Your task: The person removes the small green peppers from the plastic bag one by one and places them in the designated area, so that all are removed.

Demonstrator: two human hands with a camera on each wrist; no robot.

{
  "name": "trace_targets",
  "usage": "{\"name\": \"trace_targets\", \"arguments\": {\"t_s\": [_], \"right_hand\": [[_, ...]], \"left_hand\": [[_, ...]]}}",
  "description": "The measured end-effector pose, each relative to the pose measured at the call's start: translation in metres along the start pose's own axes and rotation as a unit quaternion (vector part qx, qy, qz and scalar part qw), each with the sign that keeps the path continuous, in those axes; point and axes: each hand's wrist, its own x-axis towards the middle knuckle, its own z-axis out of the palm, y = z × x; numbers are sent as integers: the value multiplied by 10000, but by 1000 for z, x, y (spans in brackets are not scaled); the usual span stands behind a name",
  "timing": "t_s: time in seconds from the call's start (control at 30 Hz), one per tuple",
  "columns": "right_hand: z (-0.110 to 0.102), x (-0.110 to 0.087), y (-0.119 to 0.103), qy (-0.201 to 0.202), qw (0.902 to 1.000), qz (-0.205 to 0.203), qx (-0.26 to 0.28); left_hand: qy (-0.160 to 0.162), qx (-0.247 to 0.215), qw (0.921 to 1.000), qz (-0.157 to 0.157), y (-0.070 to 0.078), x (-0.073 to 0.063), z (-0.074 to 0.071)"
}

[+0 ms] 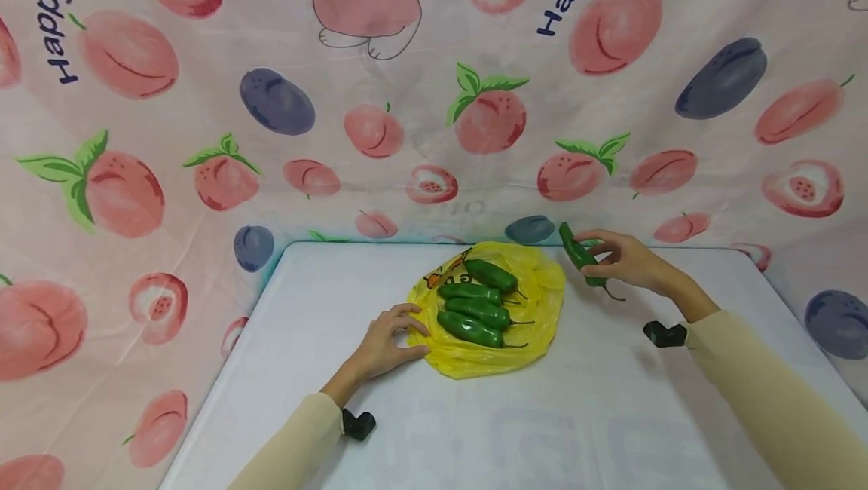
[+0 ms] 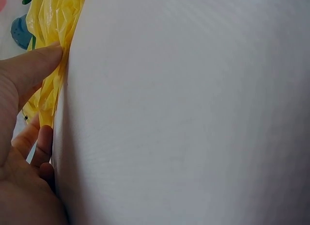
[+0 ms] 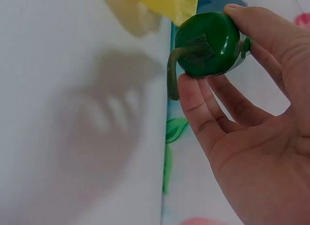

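"Starting with the head view, what's held?"
"The right hand (image 1: 627, 258) pinches a green pepper (image 1: 579, 255), raised to the right of the yellow bag (image 1: 545, 328), on which four more peppers (image 1: 475, 311) lie. The left hand (image 1: 389, 339) touches the bag's left edge."
"Left wrist view?"
"Thumb (image 2: 41, 63) and fingers (image 2: 44, 142) apart, touching the bag."
"Right wrist view?"
"Thumb and fingertips grip the pepper, curved stem (image 3: 172, 77) towards the camera."
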Motion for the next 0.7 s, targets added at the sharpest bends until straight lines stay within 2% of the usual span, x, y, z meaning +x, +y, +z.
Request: {"name": "trace_targets", "arguments": {"t_s": [0.23,0.4,0.7], "right_hand": [[-7,-8,18,134,9993,342,-100],[-3,-10,32,131,9985,528,-16],[8,0,33,267,9961,839,24]], "left_hand": [[-80,-169,9998,65,6,2,5],[-77,-161,9998,29,8,-1,8],[-68,-77,9999,24,0,-1,-3]]}}
